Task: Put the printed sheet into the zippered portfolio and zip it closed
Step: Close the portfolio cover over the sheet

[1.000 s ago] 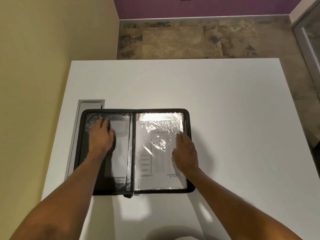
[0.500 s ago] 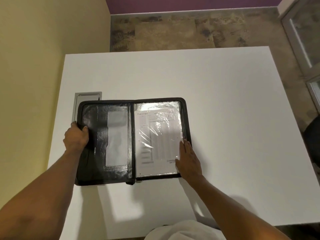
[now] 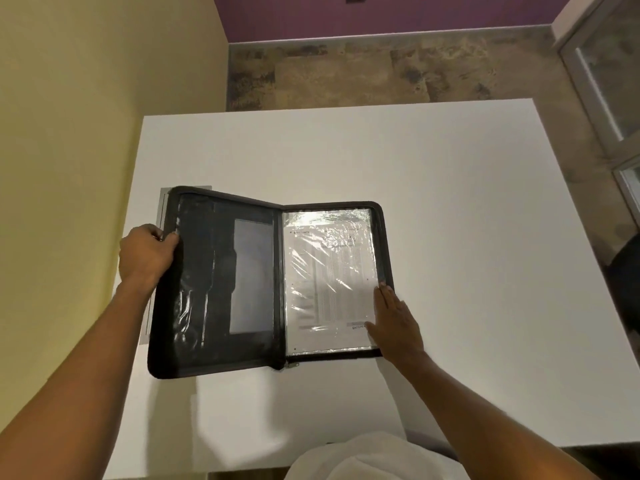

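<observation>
A black zippered portfolio [image 3: 221, 289] lies open on the white table [image 3: 450, 202]. Its right half lies flat and holds the printed sheet [image 3: 329, 278] under a clear, shiny plastic sleeve. The left cover is tilted up off the table. My left hand [image 3: 147, 256] grips that cover's outer edge. My right hand [image 3: 394, 317] lies flat, fingers together, on the lower right corner of the sheet and the portfolio's right rim. A zipper pull [image 3: 292, 365] shows at the bottom of the spine.
A grey metal cable hatch [image 3: 162, 209] is set in the table just behind the lifted cover. A yellow wall runs along the left. A glass door frame [image 3: 602, 81] stands at the right. White cloth [image 3: 374, 459] shows at the bottom edge.
My left hand moved from the inside of the left cover to its outer edge, gripped it and raised it off the table. My right hand slid down to the sheet's lower right corner.
</observation>
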The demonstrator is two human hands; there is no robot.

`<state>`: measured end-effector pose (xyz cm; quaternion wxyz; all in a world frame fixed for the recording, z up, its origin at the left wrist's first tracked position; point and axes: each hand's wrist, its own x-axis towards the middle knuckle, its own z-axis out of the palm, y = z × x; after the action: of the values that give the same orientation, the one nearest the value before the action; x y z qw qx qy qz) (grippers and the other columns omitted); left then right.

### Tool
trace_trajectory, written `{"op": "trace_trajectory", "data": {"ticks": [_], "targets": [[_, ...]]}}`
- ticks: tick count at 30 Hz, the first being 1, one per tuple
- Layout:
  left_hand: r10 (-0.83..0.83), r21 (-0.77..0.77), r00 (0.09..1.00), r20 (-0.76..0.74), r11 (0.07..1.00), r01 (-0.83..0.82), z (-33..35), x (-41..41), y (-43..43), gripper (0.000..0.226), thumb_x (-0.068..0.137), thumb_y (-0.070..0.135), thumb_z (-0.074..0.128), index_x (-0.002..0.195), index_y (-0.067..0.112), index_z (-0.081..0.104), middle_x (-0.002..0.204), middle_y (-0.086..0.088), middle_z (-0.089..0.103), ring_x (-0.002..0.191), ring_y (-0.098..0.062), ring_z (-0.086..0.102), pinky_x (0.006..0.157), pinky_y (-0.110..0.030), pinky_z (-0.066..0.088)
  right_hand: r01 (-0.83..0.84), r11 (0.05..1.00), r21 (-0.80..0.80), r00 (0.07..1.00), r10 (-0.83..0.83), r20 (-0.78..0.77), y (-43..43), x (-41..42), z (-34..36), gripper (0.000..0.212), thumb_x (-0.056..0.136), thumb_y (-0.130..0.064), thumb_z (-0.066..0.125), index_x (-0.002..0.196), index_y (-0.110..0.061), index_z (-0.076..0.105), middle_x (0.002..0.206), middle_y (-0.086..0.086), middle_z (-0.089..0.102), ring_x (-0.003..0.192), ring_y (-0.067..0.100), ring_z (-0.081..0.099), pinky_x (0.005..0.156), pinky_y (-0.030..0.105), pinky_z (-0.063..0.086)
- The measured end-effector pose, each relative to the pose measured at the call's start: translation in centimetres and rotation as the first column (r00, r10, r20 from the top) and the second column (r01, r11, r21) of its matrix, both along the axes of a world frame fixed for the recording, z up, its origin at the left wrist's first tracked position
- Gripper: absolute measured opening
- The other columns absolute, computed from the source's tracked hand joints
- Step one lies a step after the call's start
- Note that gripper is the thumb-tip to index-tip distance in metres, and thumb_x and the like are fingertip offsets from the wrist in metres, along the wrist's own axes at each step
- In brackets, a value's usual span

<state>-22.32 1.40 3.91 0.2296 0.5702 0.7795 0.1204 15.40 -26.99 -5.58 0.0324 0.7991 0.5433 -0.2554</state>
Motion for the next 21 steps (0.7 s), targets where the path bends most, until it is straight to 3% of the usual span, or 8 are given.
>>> {"op": "trace_trajectory", "data": {"ticks": [3, 6, 9, 11, 14, 18, 21], "targets": [[-0.039, -0.014, 0.999, 0.032, 0.999, 0.039, 1.8, 0.6, -1.1, 0.032, 0.091, 0.032, 0.078, 0.074, 0.008, 0.064, 0.076, -0.018, 0.069, 0.076, -0.041, 0.068, 0.068, -0.040, 0.054, -0.002, 1.000, 0.023, 1.000, 0.002, 0.008, -0.9, 0.8, 0.3, 0.083, 0.094, -0.036, 0.065, 0.161, -0.013, 0.022, 0.171, 0.003, 0.020, 0.159, 0.018, 0.020, 0.125, 0.037, 0.027], [-0.096, -0.022, 0.991, 0.089, 0.995, 0.098, 4.0, 2.1, -2.6, 0.036, 0.091, 0.031, 0.080, 0.071, 0.008, 0.061, 0.072, -0.018, 0.067, 0.074, -0.044, 0.069, 0.074, -0.051, 0.063, -0.018, 0.999, 0.032, 1.000, 0.018, -0.006, -1.3, 1.2, 1.1, 0.078, 0.093, -0.030, 0.067, 0.158, -0.009, 0.028, 0.166, 0.007, 0.029, 0.156, 0.024, 0.028, 0.123, 0.037, 0.030], [-0.152, 0.005, 0.980, 0.130, 0.988, 0.153, 6.2, 4.2, -4.1, 0.034, 0.094, 0.031, 0.077, 0.072, 0.009, 0.063, 0.073, -0.015, 0.067, 0.070, -0.036, 0.068, 0.070, -0.051, 0.065, -0.047, 0.992, 0.114, 0.998, 0.044, 0.035, -0.2, 0.0, 3.7, 0.070, 0.095, -0.026, 0.056, 0.155, -0.001, 0.031, 0.159, 0.015, 0.037, 0.150, 0.029, 0.036, 0.122, 0.039, 0.031], [-0.188, 0.032, 0.964, 0.186, 0.982, 0.185, 7.5, 6.3, -5.1, 0.030, 0.096, 0.029, 0.075, 0.075, 0.011, 0.065, 0.073, -0.010, 0.068, 0.066, -0.027, 0.068, 0.059, -0.041, 0.065, -0.008, 0.964, 0.265, 0.994, 0.035, -0.099, 1.0, -2.2, 6.2, 0.064, 0.097, -0.021, 0.055, 0.153, 0.005, 0.037, 0.158, 0.021, 0.043, 0.147, 0.035, 0.042, 0.124, 0.045, 0.031], [-0.239, 0.049, 0.938, 0.249, 0.971, 0.235, 9.0, 9.8, -6.3, 0.024, 0.097, 0.027, 0.073, 0.082, 0.009, 0.069, 0.074, -0.008, 0.070, 0.057, -0.021, 0.070, 0.044, -0.026, 0.058, 0.185, 0.938, 0.293, 0.892, -0.036, -0.451, 3.2, -6.7, 11.9, 0.066, 0.102, -0.038, 0.055, 0.160, -0.016, 0.032, 0.163, 0.004, 0.038, 0.151, 0.020, 0.035, 0.126, 0.037, 0.027], [-0.302, 0.055, 0.890, 0.343, 0.952, 0.302, 9.9, 14.7, -8.0, 0.019, 0.097, 0.027, 0.073, 0.088, 0.010, 0.070, 0.082, -0.007, 0.072, 0.055, -0.016, 0.073, 0.043, -0.028, 0.058, 0.140, 0.916, 0.377, 0.849, 0.085, -0.522, 5.4, -11.3, 17.8, 0.070, 0.101, -0.055, 0.047, 0.160, -0.025, 0.024, 0.161, 0.000, 0.039, 0.147, 0.018, 0.036, 0.118, 0.039, 0.036], [-0.345, 0.102, 0.844, 0.410, 0.937, 0.333, 9.7, 17.6, -9.5, 0.019, 0.096, 0.033, 0.073, 0.092, 0.014, 0.071, 0.091, -0.001, 0.071, 0.069, -0.019, 0.073, 0.049, -0.036, 0.063, 0.147, 0.927, 0.345, 0.852, 0.059, -0.520, 5.7, -11.9, 19.4, 0.071, 0.099, -0.035, 0.057, 0.159, -0.024, 0.020, 0.156, 0.004, 0.041, 0.143, 0.022, 0.041, 0.111, 0.043, 0.047]]}}
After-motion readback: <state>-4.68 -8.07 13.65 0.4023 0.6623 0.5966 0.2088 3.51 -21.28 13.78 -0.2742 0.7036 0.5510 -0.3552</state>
